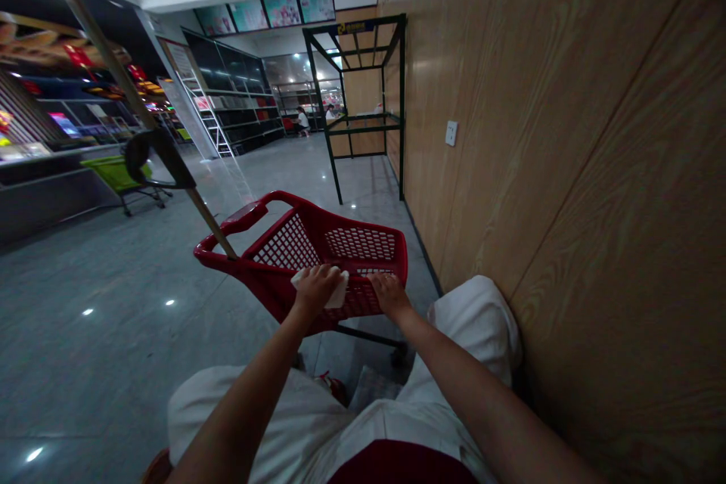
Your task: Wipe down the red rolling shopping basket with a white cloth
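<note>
Flanking red basket (318,249): wall (567,128), open floor (102,295).

A shop, most likely a supermarket, is shown. A red shopping basket (318,253) on wheels is seen in the foreground on a polished grey floor (85,280). Dark shelving (238,102) is lined along the far wall, with lit menu boards (266,13) hung above it. An empty black metal rack (363,102) is stood against a wood-panelled wall (567,128). A green cart (119,174) and a ladder (209,117) are seen at the left, beside brightly lit displays (62,125).
</note>
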A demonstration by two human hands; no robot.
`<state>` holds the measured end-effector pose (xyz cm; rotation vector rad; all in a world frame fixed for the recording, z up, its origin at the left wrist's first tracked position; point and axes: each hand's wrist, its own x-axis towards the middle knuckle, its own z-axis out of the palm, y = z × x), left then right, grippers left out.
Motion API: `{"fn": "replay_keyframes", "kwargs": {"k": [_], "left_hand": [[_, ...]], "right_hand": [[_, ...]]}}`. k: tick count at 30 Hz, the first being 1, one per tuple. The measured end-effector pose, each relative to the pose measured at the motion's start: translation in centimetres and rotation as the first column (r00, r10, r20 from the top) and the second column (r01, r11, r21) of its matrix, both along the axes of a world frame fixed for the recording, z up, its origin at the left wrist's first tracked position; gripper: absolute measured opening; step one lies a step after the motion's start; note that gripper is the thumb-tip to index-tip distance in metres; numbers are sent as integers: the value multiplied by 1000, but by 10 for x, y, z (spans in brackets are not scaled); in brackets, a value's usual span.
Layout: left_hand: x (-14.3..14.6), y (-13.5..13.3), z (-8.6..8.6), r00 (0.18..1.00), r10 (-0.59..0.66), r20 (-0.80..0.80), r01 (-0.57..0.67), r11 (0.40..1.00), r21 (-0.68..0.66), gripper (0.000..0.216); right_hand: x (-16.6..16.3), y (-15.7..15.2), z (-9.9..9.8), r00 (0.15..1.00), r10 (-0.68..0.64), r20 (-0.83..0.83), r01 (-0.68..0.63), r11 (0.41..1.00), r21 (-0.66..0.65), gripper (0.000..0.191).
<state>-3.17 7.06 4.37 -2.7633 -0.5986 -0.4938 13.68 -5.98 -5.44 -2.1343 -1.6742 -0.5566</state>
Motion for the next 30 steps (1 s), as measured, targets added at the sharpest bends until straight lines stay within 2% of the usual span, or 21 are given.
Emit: {"fn": "replay_keyframes", "kwargs": {"k": [3,6,10,12,14,16,19,22,25,30], "left_hand": [[-9,6,4,992,109,58,-110,994,18,21],[12,-16,-5,975,193,114,-191,981,-25,23],[56,-53,-23,975,184,123,-177,982,-64,23],[64,-60,-25,980,158,119,-153,987,-57,23],[57,-54,-21,994,68,87,-65,997,-34,21],[37,-40,-12,998,-6,55,7,1000,-9,21],[2,-16,-2,998,11,63,-13,1000,24,21],[-9,-10,-1,987,94,128,-98,995,23,22],[12,-28,-11,967,180,182,-176,984,-40,27],[60,-63,-23,955,232,184,-215,970,-111,34]], "right_hand": [[-4,3,-6,1000,-27,-8,27,998,65,42],[-10,5,-11,997,-77,-14,78,989,123,42],[-8,2,-9,995,-100,-9,101,986,129,42],[-2,-2,-7,996,-93,8,91,989,115,43],[5,-6,-4,996,-80,25,78,992,98,44],[10,-10,-3,998,-63,31,60,995,79,43],[11,-11,-3,998,-60,17,59,995,75,46],[6,-5,-7,996,-89,0,88,991,97,48],[2,3,-11,989,-145,-2,144,981,128,38],[7,7,-13,979,-197,46,188,970,152,27]]}}
